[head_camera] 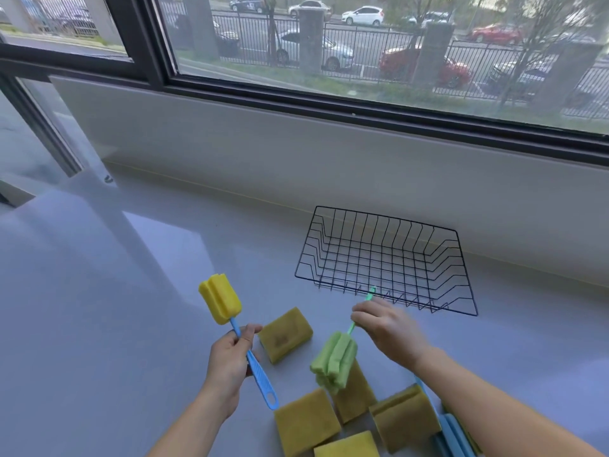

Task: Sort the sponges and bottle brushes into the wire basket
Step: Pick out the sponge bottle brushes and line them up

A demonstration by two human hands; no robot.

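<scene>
The left hand (227, 367) is closed around the blue handle of a bottle brush with a yellow foam head (220, 303). That brush runs on a slant, its foam head pointing up toward eleven o'clock and its looped handle end pointing down toward five o'clock, clear of the white countertop (115, 308). The right hand (390, 328) pinches the thin green stem of a second bottle brush with a green foam head (334, 364). This one lies the other way about: the foam head hangs toward seven o'clock, and the green handle tip pokes out past the fingers toward one o'clock, showing in front of the near rim of the black wire basket (385, 258).

The basket sits on the countertop at about one o'clock from the hands, against the low wall beneath the window (362, 44), and nothing shows inside it. Five yellow sponges lie on the counter nearer the person: one (285, 334) between the two hands, and four more (306, 420) clustered below the green head, which covers part of one of them.

The lowest sponge is cut off by the bottom edge. At five o'clock, blue items (453, 433) are half hidden under the right forearm, and I cannot tell what they are. The right hand is slightly blurred.
</scene>
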